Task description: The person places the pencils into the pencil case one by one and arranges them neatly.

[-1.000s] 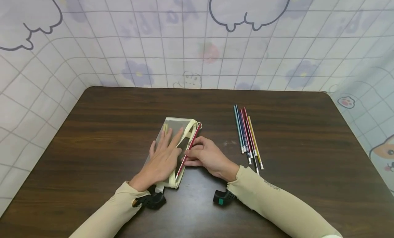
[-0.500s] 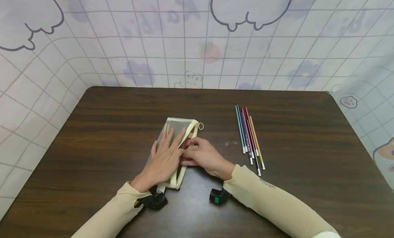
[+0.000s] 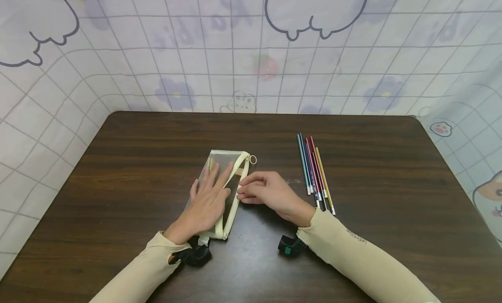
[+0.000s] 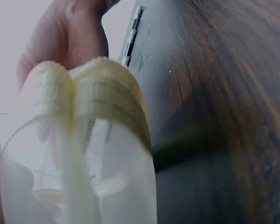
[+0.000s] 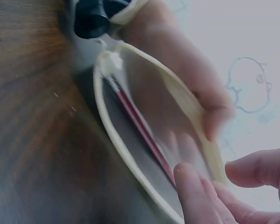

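A see-through pencil pouch (image 3: 228, 155) with cream zipper edges lies on the table, its mouth gaping toward the right. My left hand (image 3: 205, 209) rests on top of it with straight, spread fingers. In the right wrist view, a red pencil (image 5: 142, 133) with a silvery end lies inside the pouch, along its lower side. My right hand (image 3: 272, 196) is at the right zipper edge (image 3: 231, 218); its thumb and fingers stand apart with nothing held. Yellowish pencil shafts (image 3: 211, 163) show through the pouch beyond my left fingers.
Several pencils (image 3: 313, 172), blue, red, dark and yellow, lie side by side on the brown table (image 3: 392, 185), to the right of the pouch. A ring zipper pull (image 3: 252, 159) sticks out at the pouch's far right corner. A patterned cloth (image 3: 251, 54) hangs behind the table.
The right hand lowered the red pencil from above the pouch's opening into it and let go. That hand then drew back slightly to the right. The left hand stayed on the pouch.
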A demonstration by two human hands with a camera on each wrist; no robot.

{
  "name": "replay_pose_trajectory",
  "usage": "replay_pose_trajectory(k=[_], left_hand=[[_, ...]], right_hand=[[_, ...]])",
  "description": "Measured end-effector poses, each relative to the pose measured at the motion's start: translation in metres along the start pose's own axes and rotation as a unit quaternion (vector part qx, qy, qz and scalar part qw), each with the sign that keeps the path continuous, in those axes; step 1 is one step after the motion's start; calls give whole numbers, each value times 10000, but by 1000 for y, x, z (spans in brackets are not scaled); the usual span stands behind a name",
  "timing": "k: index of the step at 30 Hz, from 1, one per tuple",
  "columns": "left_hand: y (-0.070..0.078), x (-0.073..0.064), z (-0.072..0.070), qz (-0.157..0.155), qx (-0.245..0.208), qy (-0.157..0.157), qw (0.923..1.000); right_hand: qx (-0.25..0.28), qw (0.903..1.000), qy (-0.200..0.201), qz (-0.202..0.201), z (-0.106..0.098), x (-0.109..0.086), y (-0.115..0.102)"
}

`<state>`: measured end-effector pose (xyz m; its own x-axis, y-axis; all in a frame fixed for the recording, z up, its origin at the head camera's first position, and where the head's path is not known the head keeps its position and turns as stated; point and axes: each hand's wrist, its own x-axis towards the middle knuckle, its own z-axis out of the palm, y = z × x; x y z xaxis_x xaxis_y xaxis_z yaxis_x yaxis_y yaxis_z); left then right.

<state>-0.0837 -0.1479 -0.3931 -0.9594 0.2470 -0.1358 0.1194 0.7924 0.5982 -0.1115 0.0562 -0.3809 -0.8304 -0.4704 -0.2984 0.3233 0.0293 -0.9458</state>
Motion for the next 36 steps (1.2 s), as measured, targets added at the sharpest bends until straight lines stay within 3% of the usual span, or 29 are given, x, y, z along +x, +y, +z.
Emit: replay_pose_trajectory(k=[16,26,36], left_hand=[[-4,-1,2,127,-9,-5,9999],[-3,1,4,66,-61,-23,10000],[-3,1,6,105,72,-6,9999]], right_hand=[[-124,9968,707,-360,-65,-23,-18],[-427,9882,1414,-397,-122,-33,-24],[-1494,9735,1732,29,-153,-37,-25]])
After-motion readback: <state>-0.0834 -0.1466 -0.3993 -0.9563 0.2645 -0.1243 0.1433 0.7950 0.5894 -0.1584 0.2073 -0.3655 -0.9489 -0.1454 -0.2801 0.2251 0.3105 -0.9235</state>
